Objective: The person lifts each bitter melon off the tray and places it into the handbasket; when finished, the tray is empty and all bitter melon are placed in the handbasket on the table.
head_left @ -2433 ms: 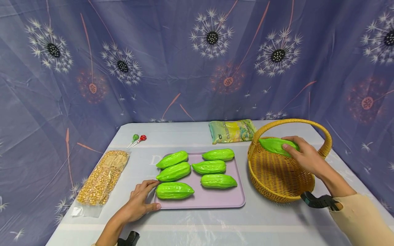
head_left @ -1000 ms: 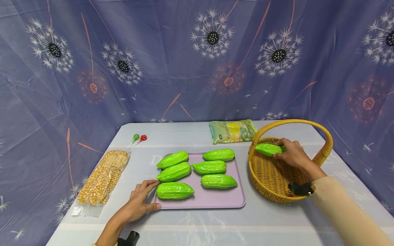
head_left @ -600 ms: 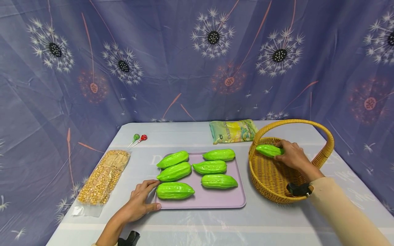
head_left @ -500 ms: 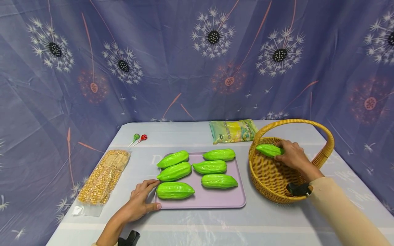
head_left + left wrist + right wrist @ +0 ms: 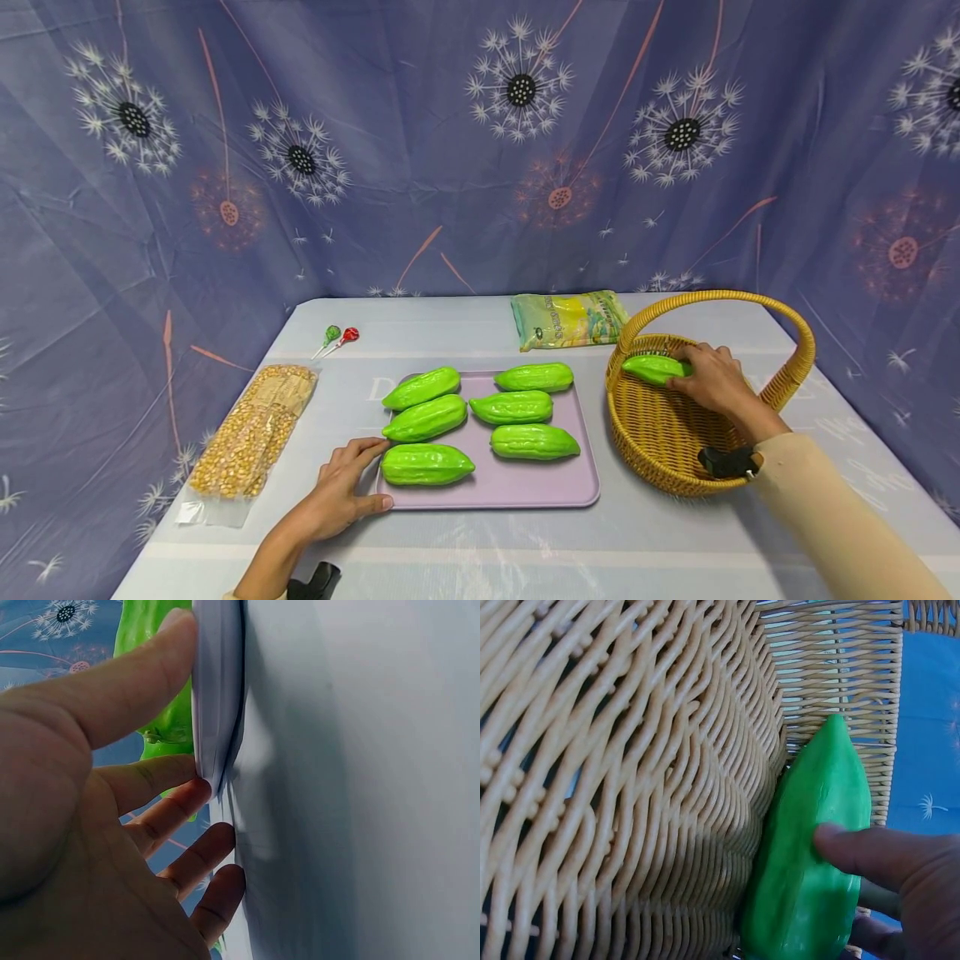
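In the head view my right hand (image 5: 712, 379) reaches into the wicker basket (image 5: 626, 429) and holds one end of a green bitter melon (image 5: 652, 368). The right wrist view shows the thumb on the near side of that melon (image 5: 810, 847), other fingers behind it, partly hidden. It lies along the basket's woven wall. My left hand (image 5: 339, 492) touches the left edge of the lilac tray (image 5: 517, 492), thumb near the front corner and fingers fairly straight. Several more bitter melons lie on the tray, the nearest one (image 5: 426, 464) beside my left hand.
The basket's tall handle (image 5: 716, 295) arches over the right hand. A bag of corn kernels (image 5: 251, 433) lies on the left. Behind are two lollipops, one green (image 5: 332, 334) and one red (image 5: 349, 335), and a green-yellow packet (image 5: 568, 320).
Since the oldest frame, my right hand has lowered the bitter melon from rim height into the far left of the basket. Over the last half second it barely moves. The left hand stays put.
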A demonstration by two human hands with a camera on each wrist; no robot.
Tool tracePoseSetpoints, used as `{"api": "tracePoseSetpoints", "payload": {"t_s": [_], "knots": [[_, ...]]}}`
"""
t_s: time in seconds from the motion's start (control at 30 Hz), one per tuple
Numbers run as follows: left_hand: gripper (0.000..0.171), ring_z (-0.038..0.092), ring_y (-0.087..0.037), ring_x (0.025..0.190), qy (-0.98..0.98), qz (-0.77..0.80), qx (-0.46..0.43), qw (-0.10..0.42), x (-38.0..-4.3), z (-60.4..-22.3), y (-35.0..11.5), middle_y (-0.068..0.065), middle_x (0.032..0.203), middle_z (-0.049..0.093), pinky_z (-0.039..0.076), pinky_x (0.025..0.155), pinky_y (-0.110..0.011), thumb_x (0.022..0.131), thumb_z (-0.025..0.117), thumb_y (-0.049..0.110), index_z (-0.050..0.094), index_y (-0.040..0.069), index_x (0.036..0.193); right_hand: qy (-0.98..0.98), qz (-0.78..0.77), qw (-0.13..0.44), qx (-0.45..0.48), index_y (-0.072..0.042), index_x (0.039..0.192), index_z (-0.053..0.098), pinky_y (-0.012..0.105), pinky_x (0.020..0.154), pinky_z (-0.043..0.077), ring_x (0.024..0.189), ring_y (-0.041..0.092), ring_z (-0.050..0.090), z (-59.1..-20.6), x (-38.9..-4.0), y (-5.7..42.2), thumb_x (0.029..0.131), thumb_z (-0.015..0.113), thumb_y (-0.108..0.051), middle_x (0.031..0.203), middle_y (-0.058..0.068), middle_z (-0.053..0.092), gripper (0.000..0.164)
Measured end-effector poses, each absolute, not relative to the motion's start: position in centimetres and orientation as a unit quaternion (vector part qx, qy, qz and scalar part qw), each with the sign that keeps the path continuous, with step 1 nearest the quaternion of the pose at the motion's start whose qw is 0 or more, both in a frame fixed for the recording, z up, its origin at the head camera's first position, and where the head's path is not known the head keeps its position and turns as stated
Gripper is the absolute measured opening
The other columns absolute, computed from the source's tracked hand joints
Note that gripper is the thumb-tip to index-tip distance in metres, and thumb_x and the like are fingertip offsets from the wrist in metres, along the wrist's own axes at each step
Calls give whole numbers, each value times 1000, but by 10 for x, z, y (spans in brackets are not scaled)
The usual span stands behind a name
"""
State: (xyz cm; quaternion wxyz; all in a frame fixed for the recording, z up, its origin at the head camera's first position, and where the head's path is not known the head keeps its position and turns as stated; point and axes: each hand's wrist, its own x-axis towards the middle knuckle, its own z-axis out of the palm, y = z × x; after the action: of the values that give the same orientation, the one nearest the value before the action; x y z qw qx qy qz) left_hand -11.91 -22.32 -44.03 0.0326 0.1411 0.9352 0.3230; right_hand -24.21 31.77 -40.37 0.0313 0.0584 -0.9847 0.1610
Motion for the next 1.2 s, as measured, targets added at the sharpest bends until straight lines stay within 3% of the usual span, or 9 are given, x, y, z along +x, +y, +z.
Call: {"api": "tracePoseSetpoints", "payload": {"t_s": [0.5,1.0,1.2], "knots": [[75,37,-25,120,935,322,145,31,-119,-440,-223,-8,138,44,26,84,-37,74,77,34,47,8,138,-988,143,49,42,2,121,56,52,76,29,99,46,40,-404,-241,315,82,69,-26,112,28,53,49],[75,36,-26,121,935,323,145,29,-119,-442,-224,-8,137,44,26,85,-38,73,77,35,48,8,137,-984,160,37,63,0,127,53,52,77,27,103,46,37,-399,-240,316,83,68,-30,119,30,50,55],[75,36,-25,120,935,323,143,29,-119,-442,-224,-8,138,44,25,83,-36,73,78,32,48,8,137,-979,192,22,63,2,130,50,60,86,25,111,50,34,-389,-240,315,85,67,-31,127,32,45,59]]}}
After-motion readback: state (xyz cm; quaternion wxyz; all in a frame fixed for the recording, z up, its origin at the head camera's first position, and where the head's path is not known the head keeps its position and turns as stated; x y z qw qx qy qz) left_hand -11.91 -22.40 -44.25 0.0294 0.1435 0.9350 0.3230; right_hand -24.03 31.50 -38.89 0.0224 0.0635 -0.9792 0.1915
